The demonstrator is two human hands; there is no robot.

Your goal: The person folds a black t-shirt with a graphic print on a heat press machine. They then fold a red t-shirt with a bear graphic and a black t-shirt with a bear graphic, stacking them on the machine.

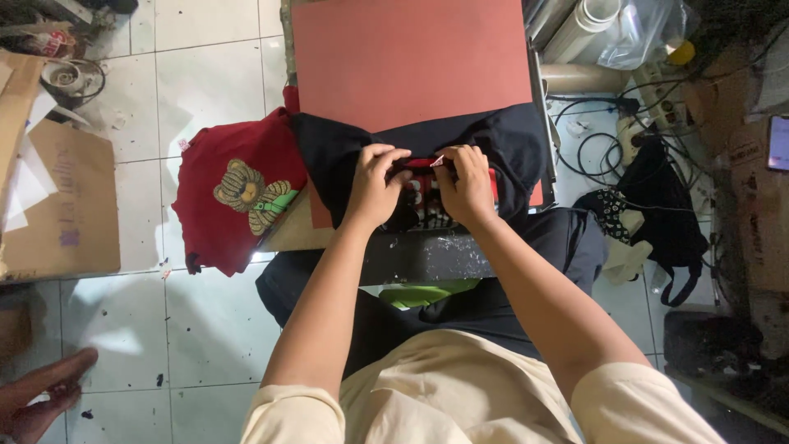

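Black shirt [493, 140] lay at frame centre, draped over the lower edge of the red pad [411, 57]. Left hand [374, 185] and right hand [467, 187] both pinched its collar — fingers curled shut on the fabric, a red tag [437, 161] between them. Red bear shirt [234, 197] hung just left; cables [600, 140] lay at right.

Both hands on a black shirt [501, 140] laid over the press bed, under a red-brown sheet [411, 57]. Left hand [374, 185] & right hand [468, 185] pinch the collar area – fingers curled on fabric, small tag betw. them. Red shirt [234, 193] w/ bear print hangs off the left side – white tile floor [205, 74] below.
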